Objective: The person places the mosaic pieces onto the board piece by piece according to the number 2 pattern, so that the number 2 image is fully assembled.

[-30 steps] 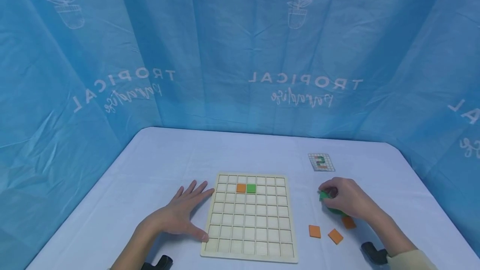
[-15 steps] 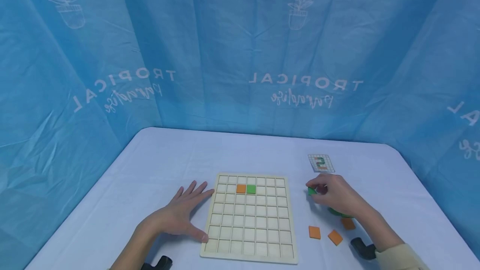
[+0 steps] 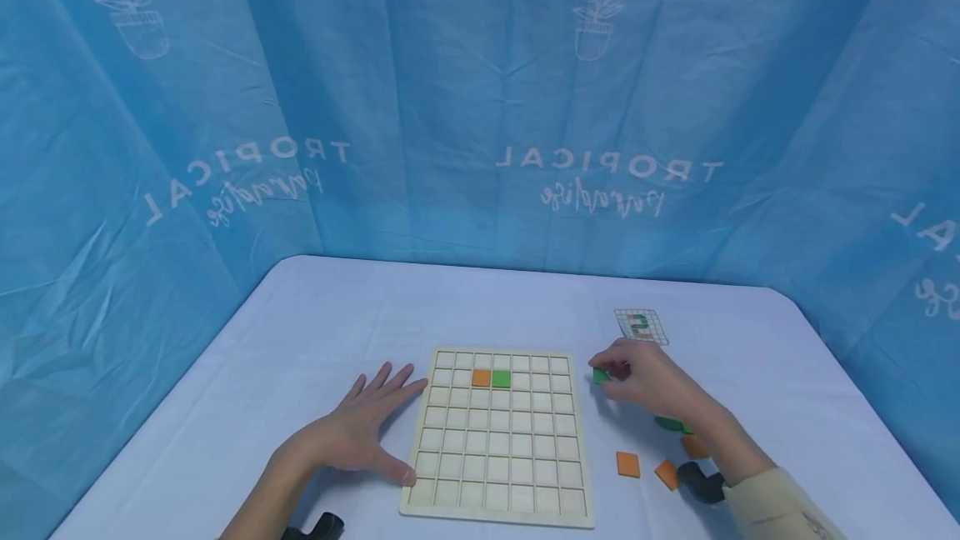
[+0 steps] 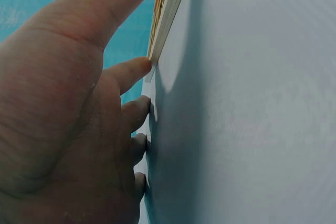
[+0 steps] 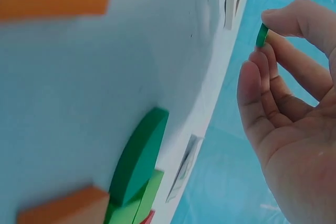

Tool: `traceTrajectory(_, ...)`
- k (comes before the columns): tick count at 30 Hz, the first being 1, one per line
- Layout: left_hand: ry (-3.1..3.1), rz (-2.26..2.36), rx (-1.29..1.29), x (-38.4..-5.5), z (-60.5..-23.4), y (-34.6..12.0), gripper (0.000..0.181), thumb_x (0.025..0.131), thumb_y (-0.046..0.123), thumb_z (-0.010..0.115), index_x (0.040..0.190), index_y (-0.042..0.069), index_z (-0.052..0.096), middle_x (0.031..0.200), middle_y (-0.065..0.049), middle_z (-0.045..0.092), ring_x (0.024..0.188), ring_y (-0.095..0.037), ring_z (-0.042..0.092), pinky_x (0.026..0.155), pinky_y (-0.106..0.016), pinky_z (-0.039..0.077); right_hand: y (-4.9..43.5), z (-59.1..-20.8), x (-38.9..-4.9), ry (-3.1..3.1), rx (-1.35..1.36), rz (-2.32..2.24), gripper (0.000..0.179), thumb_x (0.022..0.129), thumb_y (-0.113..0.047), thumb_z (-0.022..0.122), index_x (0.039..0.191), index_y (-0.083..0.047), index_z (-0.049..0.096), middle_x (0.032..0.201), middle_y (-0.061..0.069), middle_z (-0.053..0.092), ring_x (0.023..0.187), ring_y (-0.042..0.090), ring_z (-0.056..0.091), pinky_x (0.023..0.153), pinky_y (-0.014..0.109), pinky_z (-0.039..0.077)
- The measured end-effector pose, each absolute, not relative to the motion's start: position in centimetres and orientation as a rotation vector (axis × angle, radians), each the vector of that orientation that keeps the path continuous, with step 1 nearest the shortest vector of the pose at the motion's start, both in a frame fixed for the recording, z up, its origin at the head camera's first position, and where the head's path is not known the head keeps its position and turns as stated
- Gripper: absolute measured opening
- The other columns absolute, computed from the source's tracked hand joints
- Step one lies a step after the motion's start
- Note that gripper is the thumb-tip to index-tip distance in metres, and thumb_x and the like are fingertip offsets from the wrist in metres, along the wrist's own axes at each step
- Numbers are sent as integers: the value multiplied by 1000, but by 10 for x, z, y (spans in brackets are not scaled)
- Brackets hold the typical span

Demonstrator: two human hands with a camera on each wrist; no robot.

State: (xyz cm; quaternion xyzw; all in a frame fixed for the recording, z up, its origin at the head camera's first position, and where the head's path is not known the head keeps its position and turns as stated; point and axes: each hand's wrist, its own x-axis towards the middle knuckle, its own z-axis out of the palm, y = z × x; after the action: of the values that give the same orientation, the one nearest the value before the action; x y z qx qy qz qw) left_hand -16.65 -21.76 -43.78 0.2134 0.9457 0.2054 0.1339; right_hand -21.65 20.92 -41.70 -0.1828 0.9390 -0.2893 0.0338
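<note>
My left hand (image 3: 360, 427) lies spread with straight fingers at the left side of a pale wooden grid board (image 3: 495, 521). Its thumb and index fingertip touch the board's edge, as the left wrist view also shows. An orange square tile (image 3: 481, 377) and a light green square tile (image 3: 501, 378) sit side by side in the second row of cells. Right of the board, my right hand (image 3: 648, 377) pinches a small green tile (image 3: 599, 376) between thumb and fingers, above the cloth. In the right wrist view that green tile (image 5: 262, 35) appears edge-on.
A small pattern card (image 3: 642, 326) with a coloured figure lies behind my right hand. Orange tiles (image 3: 628, 464) lie right of the board. Under my right forearm are a dark green curved piece (image 5: 139, 156), light green pieces (image 5: 149, 195) and a red bit (image 5: 148, 217).
My right hand has moved left from the loose pieces toward the board, carrying the green tile. The left hand and the board have stayed in place.
</note>
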Motion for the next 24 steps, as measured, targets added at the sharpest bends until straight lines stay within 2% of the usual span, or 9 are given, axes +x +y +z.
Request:
traceTrajectory(12,2733,599,617,-167,-437,-218,123,51,81,72,153,28,28,160,-1,12,145,-31,-3,112,-58,-3,192,-419,-225,2834,-652,-945,28,77,-14,74,104,-15,75,82,-8,60,72,13,52,56,27,48)
traceTrajectory(24,2732,614,630,-165,-436,-217,124,51,81,71,153,27,28,160,-3,12,145,-32,-4,112,-58,-3,170,-420,-231,2796,-718,-973,27,77,-12,75,104,-10,75,80,-5,59,72,14,52,58,28,48)
